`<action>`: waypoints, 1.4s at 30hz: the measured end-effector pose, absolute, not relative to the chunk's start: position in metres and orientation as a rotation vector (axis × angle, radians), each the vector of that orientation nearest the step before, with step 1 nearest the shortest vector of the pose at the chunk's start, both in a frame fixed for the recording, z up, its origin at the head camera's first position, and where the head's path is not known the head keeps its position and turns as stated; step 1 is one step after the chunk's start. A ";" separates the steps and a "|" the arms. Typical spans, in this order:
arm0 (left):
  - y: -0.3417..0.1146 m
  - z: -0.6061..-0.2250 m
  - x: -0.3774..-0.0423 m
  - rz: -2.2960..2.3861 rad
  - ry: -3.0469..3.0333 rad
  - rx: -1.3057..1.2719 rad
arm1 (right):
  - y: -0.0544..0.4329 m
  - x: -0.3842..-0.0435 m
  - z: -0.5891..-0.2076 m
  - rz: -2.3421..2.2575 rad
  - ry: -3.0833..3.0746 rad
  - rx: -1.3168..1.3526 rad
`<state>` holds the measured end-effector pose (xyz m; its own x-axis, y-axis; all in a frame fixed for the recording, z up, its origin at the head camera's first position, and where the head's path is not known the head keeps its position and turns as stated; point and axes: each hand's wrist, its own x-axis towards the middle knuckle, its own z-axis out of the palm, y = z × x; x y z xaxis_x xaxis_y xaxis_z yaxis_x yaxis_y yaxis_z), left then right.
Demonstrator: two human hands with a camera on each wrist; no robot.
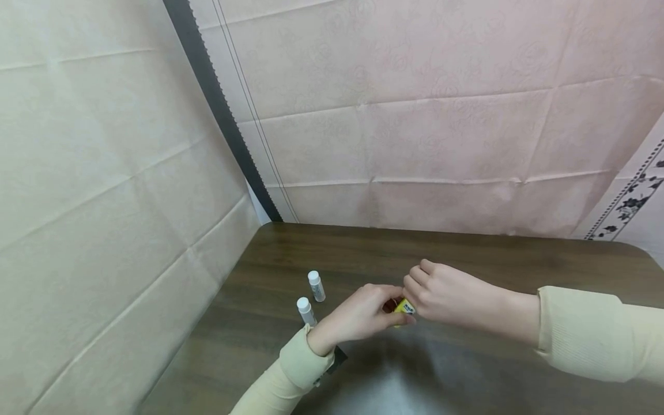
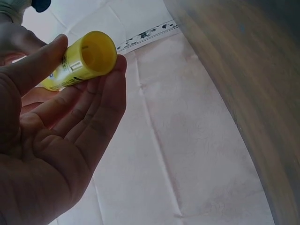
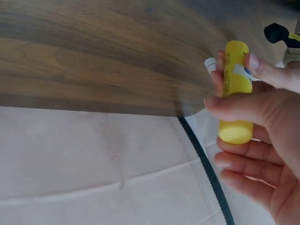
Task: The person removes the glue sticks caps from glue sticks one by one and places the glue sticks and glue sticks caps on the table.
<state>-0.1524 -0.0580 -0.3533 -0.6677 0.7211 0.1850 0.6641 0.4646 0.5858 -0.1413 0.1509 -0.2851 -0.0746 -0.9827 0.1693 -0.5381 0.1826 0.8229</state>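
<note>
Above the table, both hands hold a yellow glue stick [image 1: 405, 307] between them. My left hand [image 1: 360, 314] pinches its body between thumb and fingers, and a hollow round end of the glue stick [image 2: 98, 53] faces the left wrist camera. At the opposite end, my right hand [image 1: 441, 292] grips the stick with thumb and fingers. In the right wrist view, the glue stick [image 3: 237, 79] shows a printed label and a smooth rounded yellow end. The fingers cover part of it, so a seam between cap and body cannot be made out.
Two white-capped tubes stand left of the hands on the dark wooden table [image 1: 249, 328]: a farther tube [image 1: 316, 286] and a nearer tube [image 1: 306, 311], partly behind the left wrist. Pale cloth [image 1: 441, 144] hangs behind the table and along its left side.
</note>
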 end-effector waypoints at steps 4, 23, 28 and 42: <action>-0.059 -0.352 -0.154 0.981 2.619 1.224 | 0.152 -0.140 -0.288 -0.729 -1.773 1.397; -0.059 -0.350 -0.153 0.880 2.628 1.227 | 0.154 -0.137 -0.286 -0.496 -2.305 1.430; -0.059 -0.350 -0.152 0.885 2.615 1.227 | 0.152 -0.138 -0.285 -0.492 -2.286 1.461; -0.063 -0.353 -0.154 0.909 2.589 1.217 | 0.156 -0.142 -0.290 -0.427 -2.061 1.487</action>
